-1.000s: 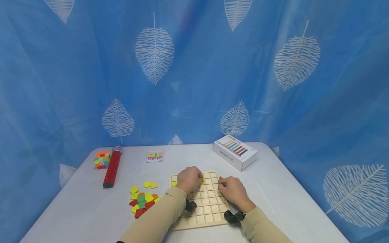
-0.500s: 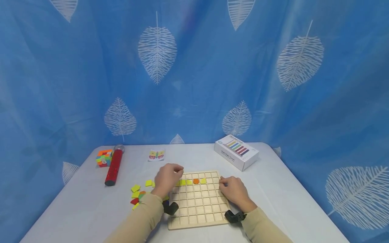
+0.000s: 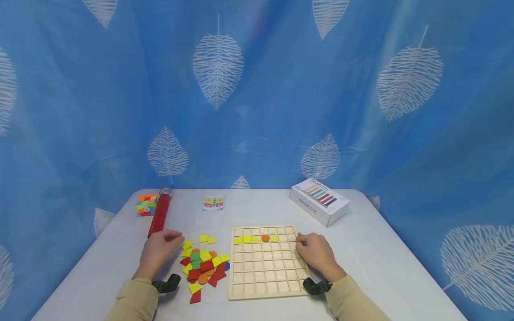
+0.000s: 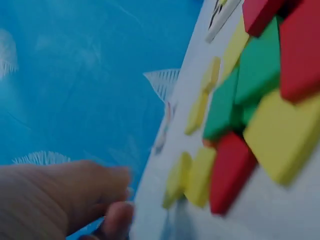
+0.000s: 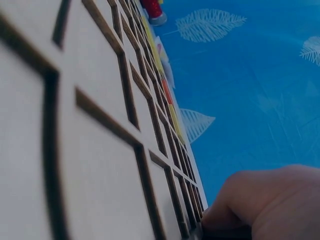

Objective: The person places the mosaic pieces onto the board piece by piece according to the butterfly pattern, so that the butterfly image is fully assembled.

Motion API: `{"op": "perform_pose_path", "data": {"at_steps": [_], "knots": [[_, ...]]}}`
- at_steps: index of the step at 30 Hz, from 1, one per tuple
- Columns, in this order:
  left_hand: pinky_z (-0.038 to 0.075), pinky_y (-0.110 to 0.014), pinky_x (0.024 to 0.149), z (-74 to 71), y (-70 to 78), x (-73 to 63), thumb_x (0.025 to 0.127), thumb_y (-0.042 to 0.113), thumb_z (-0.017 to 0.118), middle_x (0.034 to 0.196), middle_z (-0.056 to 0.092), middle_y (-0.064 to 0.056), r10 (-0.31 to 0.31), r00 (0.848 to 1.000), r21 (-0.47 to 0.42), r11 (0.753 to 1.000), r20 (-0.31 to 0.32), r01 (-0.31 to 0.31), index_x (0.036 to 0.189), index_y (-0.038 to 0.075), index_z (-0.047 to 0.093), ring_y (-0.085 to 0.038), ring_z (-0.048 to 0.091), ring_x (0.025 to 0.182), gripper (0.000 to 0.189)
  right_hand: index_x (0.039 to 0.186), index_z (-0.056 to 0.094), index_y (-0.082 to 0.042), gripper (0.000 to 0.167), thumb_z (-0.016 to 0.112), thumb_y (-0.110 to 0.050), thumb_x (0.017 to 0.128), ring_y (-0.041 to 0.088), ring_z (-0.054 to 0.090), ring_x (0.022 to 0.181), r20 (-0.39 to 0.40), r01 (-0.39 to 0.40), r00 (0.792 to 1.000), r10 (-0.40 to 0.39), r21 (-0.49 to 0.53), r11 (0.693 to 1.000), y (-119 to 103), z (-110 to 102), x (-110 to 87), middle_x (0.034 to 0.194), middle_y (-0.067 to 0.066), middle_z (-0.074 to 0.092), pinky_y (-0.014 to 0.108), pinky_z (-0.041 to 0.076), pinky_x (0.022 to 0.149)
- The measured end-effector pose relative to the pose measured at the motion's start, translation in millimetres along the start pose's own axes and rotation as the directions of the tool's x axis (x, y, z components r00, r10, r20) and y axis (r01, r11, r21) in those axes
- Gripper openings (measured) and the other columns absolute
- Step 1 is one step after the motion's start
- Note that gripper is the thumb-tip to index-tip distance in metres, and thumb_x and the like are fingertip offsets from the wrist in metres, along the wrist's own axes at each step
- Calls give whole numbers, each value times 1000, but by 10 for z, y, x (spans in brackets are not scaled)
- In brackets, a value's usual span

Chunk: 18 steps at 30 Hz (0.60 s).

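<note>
My left hand [image 3: 158, 249] hovers at the left side of a heap of flat coloured tiles [image 3: 206, 265], close to a yellow tile [image 3: 187, 244]. Nothing shows between its loosely bent fingers, and in the left wrist view they are apart from the tiles. A wooden grid board [image 3: 261, 266] lies right of the heap. One of its upper rows bears several yellow tiles [image 3: 247, 239] and an orange round tile [image 3: 265, 238]. With thumb and fingers, my right hand [image 3: 318, 253] grips the board's right edge; its fingertips are partly hidden.
A red glittery tube [image 3: 159, 215] and a colourful puzzle cube [image 3: 147, 205] sit at the back left. Behind the heap lies a small butterfly picture card [image 3: 213, 203]. At the back right is a white box [image 3: 319, 202]. A blue leaf-print curtain [image 3: 257, 111] rises behind the table.
My left hand has let go of a yellow tile right of the orange one on the board and moved left past the heap. The right hand has stayed at the board's edge.
</note>
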<state>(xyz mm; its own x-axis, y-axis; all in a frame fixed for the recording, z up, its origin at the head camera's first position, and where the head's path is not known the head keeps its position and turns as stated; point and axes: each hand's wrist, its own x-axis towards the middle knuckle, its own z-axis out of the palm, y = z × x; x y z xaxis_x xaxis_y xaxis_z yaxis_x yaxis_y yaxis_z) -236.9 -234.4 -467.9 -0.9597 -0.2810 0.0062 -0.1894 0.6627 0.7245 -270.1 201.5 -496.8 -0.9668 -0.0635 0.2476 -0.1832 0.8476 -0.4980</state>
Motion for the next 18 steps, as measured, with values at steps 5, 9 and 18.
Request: {"op": "perform_pose_path", "data": {"at_steps": [5,9,18], "knots": [[51,-57,96,45,-135,63,94,29,74,121,69,-20,-21,999,50,999,47,19,125,0,69,-37,60,111,43,105,82,-10,23,66,-15,89,38,70,114,9,1,1000,-1,11,1000,-2,-16,-9,122,7,75,51,59,85],[52,-56,94,77,-162,97,93,32,76,117,71,-17,-49,997,78,996,66,44,123,0,70,-34,62,106,44,104,83,-11,22,66,-14,89,37,71,114,10,-4,1000,4,8,1000,-3,-10,-7,122,6,75,52,58,87],[53,-54,90,85,-133,74,92,32,77,111,71,-14,-55,996,84,995,74,49,120,2,71,-31,62,99,42,103,83,-10,22,66,-13,90,37,71,114,18,-8,1000,8,15,1000,-5,-12,-15,122,7,75,53,56,92]]}}
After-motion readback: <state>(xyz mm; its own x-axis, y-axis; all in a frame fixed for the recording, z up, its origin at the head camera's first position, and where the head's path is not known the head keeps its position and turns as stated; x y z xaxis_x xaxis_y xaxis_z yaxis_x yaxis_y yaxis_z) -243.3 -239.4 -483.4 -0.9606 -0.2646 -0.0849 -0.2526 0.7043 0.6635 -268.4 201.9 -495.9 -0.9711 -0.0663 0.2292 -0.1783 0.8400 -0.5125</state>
